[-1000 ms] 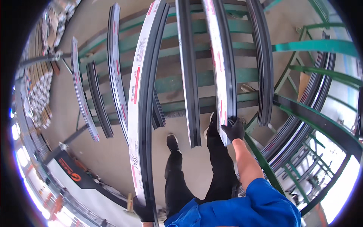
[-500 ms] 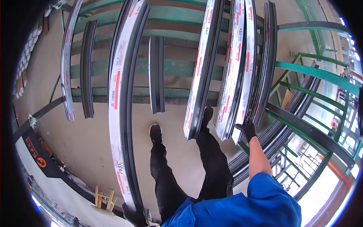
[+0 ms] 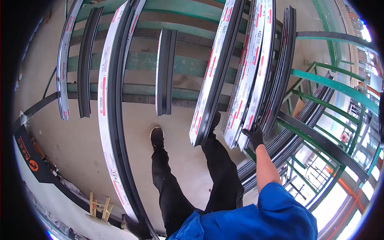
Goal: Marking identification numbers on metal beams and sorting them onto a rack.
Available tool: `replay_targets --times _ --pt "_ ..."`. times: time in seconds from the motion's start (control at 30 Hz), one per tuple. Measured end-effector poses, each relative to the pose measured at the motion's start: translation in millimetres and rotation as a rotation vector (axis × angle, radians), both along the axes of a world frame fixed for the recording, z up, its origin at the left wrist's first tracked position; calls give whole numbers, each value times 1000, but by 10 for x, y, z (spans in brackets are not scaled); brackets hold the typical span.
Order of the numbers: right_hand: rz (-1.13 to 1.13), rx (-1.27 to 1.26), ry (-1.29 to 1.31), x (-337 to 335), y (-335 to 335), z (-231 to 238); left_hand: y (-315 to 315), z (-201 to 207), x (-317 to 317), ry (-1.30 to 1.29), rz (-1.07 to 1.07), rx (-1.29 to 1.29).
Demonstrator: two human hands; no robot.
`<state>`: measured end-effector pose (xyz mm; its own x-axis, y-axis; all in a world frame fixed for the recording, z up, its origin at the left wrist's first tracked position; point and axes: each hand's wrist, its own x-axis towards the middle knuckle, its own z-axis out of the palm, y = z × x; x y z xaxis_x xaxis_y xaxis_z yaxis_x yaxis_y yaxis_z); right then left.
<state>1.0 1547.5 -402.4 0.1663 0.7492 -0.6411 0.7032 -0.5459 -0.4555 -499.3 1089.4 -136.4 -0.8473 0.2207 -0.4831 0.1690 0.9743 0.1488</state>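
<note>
Wide floor [image 3: 80, 140] stays free at centre left between the long profile [image 3: 114, 120] and short profile [image 3: 165, 72]; at right, leaning profiles [image 3: 248, 76] and green rack [image 3: 320, 80] block.

Place: a metalworking or window-frame workshop, seen from above a worker's own legs.
Stock: long aluminium profiles [image 3: 116, 120], wrapped in white film with red markings, stand on end against a green steel storage rack [image 3: 332, 86].
Storage: more dark profiles [image 3: 304, 120] lie stacked in the rack's side bays.
Floor: bare concrete floor [image 3: 52, 132], with a small wooden offcut frame [image 3: 99, 206] left near the edge.
</note>
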Motion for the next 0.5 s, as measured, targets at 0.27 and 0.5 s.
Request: replay_targets --times 0.27,0.5 --pt "30 51 -256 -370 -91 -264 45 45 82 58 -21 -58" --pt "66 -10 -270 -327 -58 -241 -73 7 97 50 -38 -15"
